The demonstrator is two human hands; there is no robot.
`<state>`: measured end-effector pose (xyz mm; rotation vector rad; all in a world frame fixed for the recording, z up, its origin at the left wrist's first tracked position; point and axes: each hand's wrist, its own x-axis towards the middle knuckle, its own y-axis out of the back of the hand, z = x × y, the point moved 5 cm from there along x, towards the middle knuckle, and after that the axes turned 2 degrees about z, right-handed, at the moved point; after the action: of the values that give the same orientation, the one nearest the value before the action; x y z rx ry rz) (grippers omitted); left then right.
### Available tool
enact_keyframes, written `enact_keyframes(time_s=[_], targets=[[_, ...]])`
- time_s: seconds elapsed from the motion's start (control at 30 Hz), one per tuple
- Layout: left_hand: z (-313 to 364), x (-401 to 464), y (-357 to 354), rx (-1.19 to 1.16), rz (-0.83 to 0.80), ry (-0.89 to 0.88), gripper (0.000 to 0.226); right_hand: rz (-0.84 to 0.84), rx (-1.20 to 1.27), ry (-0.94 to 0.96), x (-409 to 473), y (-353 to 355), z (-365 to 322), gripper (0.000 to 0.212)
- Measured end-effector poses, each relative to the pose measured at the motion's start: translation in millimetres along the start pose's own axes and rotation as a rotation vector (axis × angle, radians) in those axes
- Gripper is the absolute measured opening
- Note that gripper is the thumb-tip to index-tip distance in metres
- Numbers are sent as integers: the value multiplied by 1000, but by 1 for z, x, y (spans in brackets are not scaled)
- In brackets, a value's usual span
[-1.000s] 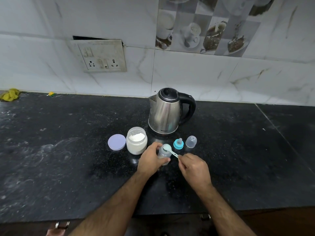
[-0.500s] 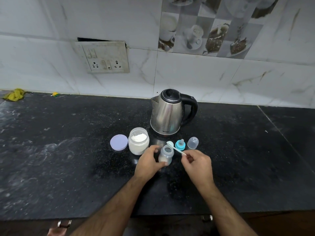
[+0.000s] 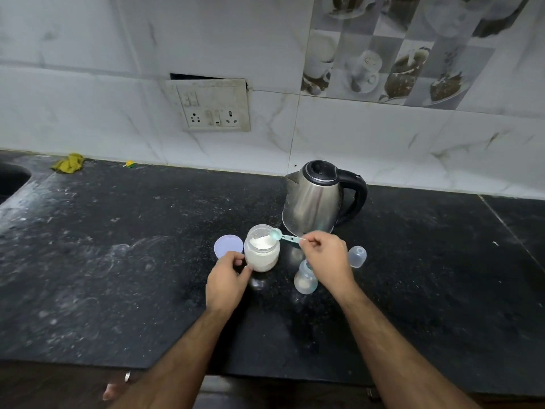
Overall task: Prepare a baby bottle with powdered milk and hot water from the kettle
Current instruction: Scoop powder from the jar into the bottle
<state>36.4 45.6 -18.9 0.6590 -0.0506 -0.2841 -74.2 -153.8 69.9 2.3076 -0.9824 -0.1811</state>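
An open glass jar of white milk powder stands on the black counter. My left hand touches the jar's lower left side. My right hand pinches a small teal scoop, whose bowl hangs over the jar's right rim. The small clear baby bottle stands open just below my right hand, with some powder at its bottom. The steel kettle with a black handle stands behind. The teal nipple ring is hidden behind my right hand.
The jar's lilac lid lies flat left of the jar. The bottle's clear cap lies right of my right hand. A sink edge and a yellow cloth are at the far left. A wall socket is above.
My left hand let go of the bottle and moved left to the powder jar. My right hand carried the scoop from above the bottle over to the jar's mouth.
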Motion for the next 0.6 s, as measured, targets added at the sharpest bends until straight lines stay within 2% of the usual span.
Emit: enact_keyframes(time_s=[0.13,0.2,0.4,0.5,0.6], targets=[[7,13,4,1,-64,18,58,-146,-256,133,23,-32,-29,20],[12,16,3,0,-78,9,65,-202,-359,166,31,-48,-35,25],[16,17,-3,-10,-88,-9,60,-319,-598,240,36,-82,-43,22],[16,17,-5,-24,-95,-8,57,-315,-583,218,37,-86,-44,20],[15,16,-5,-35,-97,-7,56,-284,-534,188,38,-83,-43,10]])
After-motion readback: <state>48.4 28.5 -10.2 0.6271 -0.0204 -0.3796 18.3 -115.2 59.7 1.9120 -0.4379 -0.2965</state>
